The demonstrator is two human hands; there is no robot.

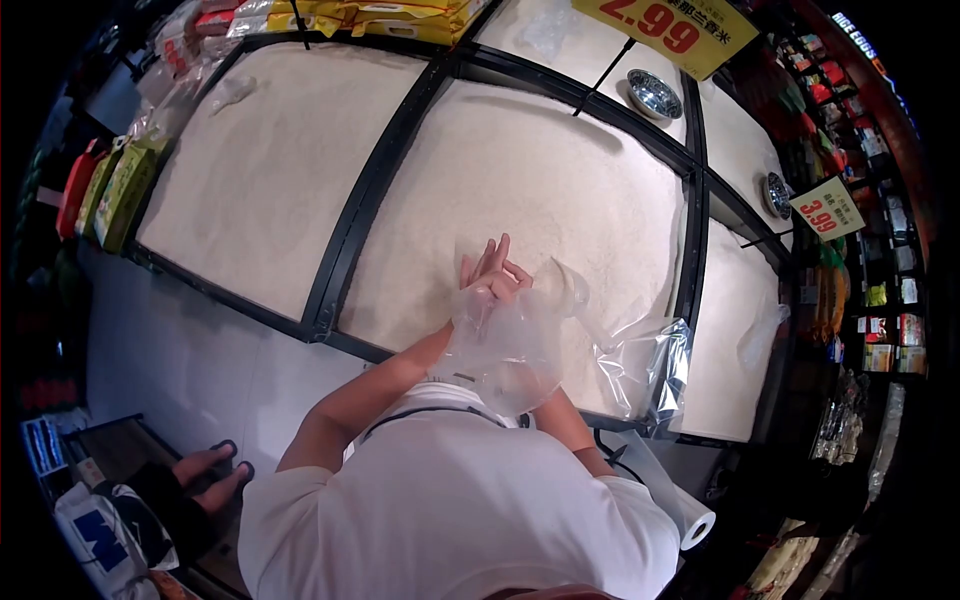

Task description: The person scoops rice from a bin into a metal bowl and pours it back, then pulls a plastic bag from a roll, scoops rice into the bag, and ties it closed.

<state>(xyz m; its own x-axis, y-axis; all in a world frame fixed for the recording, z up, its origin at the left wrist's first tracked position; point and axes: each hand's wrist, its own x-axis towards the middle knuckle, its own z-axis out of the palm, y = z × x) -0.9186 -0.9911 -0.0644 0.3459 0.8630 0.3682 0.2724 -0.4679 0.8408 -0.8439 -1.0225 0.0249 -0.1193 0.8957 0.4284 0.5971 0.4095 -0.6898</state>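
Note:
My two hands meet over the middle bin of white rice-like grain point(430, 180), at the mouth of a translucent plastic bag point(510, 350). My left hand point(474, 277) has its fingers against the bag's upper edge. My right hand point(508, 285) is bent close against it, gripping the same edge, and its wrist is behind the plastic. The bag hangs from the hands towards my white shirt. Just right of the hands, a pale translucent scoop point(569, 287) lies on the grain. Where the fingers overlap, their exact hold is hard to see.
A clear crinkled plastic sheet point(645, 370) drapes over the bin's front right. Black dividers point(375, 190) separate neighbouring bins. A metal bowl point(655, 94) rests behind, near a yellow price sign point(670, 35). A roll of bags point(690, 520) is at my right; another person's feet point(215, 475) show lower left.

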